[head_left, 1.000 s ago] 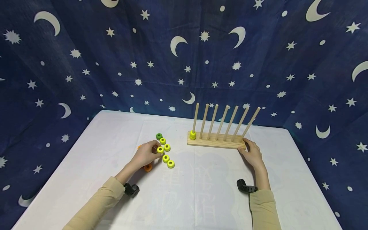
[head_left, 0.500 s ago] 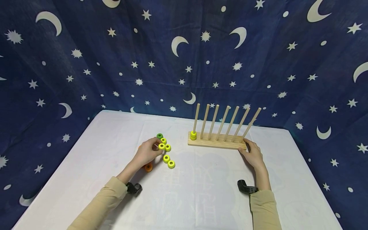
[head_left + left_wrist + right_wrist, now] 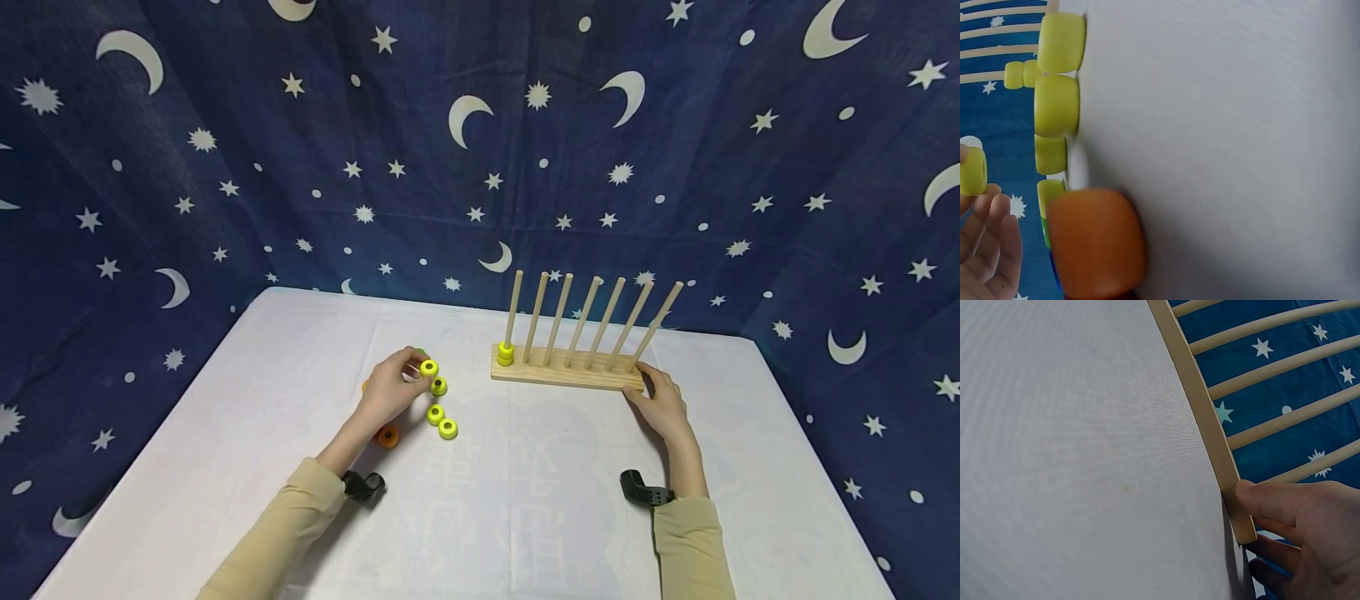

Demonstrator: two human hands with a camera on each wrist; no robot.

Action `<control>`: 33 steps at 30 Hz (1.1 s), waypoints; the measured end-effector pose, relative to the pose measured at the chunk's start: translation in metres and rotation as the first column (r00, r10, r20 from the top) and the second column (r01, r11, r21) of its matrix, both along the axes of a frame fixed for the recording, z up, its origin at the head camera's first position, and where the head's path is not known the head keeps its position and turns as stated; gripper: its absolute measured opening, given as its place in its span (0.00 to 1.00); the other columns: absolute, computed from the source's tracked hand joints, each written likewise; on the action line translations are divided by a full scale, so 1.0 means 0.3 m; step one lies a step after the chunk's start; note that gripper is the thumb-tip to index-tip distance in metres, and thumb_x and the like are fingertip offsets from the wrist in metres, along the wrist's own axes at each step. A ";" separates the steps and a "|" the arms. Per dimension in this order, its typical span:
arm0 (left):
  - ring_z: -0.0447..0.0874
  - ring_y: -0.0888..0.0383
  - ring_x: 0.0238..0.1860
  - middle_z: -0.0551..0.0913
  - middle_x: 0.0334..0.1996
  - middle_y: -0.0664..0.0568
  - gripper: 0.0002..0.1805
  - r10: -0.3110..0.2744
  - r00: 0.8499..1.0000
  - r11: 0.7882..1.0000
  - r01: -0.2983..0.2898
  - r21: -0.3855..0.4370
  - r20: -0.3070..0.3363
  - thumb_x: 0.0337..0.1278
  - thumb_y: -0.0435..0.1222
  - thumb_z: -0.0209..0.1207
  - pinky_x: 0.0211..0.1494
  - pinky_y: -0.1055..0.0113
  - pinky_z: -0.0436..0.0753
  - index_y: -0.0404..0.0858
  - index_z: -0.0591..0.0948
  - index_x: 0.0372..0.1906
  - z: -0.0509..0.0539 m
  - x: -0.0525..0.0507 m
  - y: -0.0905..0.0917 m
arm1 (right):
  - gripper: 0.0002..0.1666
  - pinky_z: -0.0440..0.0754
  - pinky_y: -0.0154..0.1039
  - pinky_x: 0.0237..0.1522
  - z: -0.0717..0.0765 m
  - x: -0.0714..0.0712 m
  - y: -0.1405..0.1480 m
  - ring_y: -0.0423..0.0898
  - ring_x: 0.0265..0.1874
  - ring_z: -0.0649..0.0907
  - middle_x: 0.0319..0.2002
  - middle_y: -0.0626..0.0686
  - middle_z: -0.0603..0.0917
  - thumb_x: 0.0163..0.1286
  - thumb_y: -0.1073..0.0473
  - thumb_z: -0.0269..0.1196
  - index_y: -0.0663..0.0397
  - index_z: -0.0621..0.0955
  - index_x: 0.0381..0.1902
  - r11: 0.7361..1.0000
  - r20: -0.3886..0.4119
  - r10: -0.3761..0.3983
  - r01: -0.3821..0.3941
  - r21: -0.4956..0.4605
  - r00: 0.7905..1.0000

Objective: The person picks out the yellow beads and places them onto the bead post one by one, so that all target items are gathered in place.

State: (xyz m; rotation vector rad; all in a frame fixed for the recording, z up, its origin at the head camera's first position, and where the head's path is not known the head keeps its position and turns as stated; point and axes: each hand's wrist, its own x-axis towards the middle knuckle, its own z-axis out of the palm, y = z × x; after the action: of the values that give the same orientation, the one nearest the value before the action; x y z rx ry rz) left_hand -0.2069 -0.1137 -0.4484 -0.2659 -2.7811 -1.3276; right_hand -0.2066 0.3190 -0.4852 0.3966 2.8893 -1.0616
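My left hand (image 3: pixel 385 392) pinches a yellow bead (image 3: pixel 429 368) between thumb and fingers, held above the table among loose beads. In the left wrist view that yellow bead (image 3: pixel 972 172) is raised clear of the cloth. On the right, my right hand (image 3: pixel 662 406) grips the end of a wooden base (image 3: pixel 555 377) with a row of several upright pegs. Its thumb (image 3: pixel 1266 500) lies along the near face of the base in the right wrist view. Two yellow beads (image 3: pixel 506 354) are stacked on the leftmost peg.
Loose yellow beads (image 3: pixel 436 414) lie just right of my left hand. An orange bead (image 3: pixel 387 437) sits below that hand, and a green bead (image 3: pixel 420 352) is mostly hidden behind it. A starry dark blue curtain (image 3: pixel 420 225) hangs behind the white table (image 3: pixel 570 500).
Pinching the yellow bead, my left hand has moved away from me and slightly right, over the far loose beads. My right hand stays on the base, which has hardly moved.
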 end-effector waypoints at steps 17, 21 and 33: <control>0.82 0.51 0.42 0.84 0.42 0.46 0.16 0.068 0.997 0.991 -0.064 0.117 -0.034 0.54 0.37 0.64 0.46 0.60 0.80 0.40 0.80 0.48 0.044 -0.019 0.063 | 0.39 0.46 0.70 0.69 0.001 0.004 -0.001 0.69 0.72 0.52 0.72 0.69 0.55 0.69 0.54 0.56 0.60 0.57 0.73 1.000 -0.012 0.003 -0.003 0.001 1.000; 0.82 0.51 0.43 0.84 0.41 0.46 0.15 0.086 0.996 0.984 -0.080 0.158 -0.032 0.55 0.37 0.64 0.45 0.64 0.80 0.40 0.80 0.48 0.056 -0.026 0.080 | 0.39 0.46 0.70 0.69 0.001 0.004 -0.001 0.69 0.72 0.52 0.72 0.69 0.56 0.69 0.54 0.57 0.60 0.57 0.73 1.000 -0.014 0.004 -0.004 -0.001 1.000; 0.81 0.52 0.44 0.83 0.43 0.47 0.15 0.113 0.992 0.966 -0.098 0.239 -0.049 0.57 0.38 0.64 0.48 0.63 0.80 0.40 0.80 0.49 0.090 -0.054 0.126 | 0.39 0.45 0.70 0.69 -0.001 0.000 -0.002 0.68 0.73 0.51 0.73 0.68 0.55 0.70 0.53 0.56 0.58 0.57 0.74 1.000 0.006 -0.006 0.006 0.004 1.000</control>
State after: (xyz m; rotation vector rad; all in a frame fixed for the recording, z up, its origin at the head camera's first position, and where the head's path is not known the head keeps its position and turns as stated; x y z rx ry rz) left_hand -0.2231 -0.0760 -0.4212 -0.1429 -2.5157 -1.5747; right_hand -0.2066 0.3185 -0.4854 0.4074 2.8874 -1.0542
